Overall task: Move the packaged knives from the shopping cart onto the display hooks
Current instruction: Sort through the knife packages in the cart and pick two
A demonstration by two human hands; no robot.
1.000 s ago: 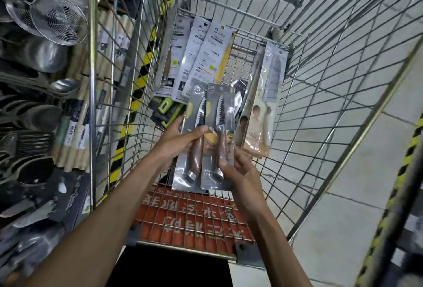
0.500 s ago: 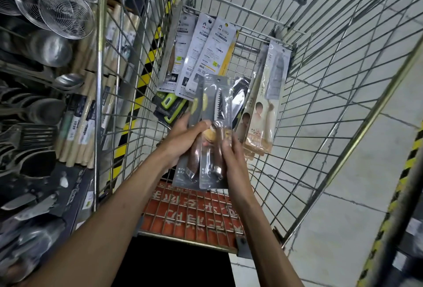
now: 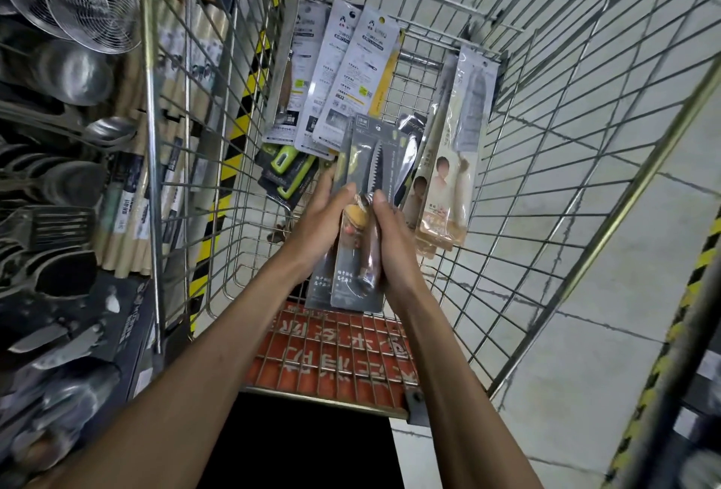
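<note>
Jointly left hand (image 3: 323, 217), right hand (image 3: 395, 243) clasp stacked grey knife packs (image 3: 357, 293): serrated blade, brown handle.

Wire shopping cart (image 3: 151, 176) in view. White packs (image 3: 351, 75) lean against its far wall on the left, beige packs (image 3: 452, 184) lean far right, and a green-and-black pack (image 3: 286, 172) lies low between them, left of centre. The red flap (image 3: 331, 348) sits near.
</note>
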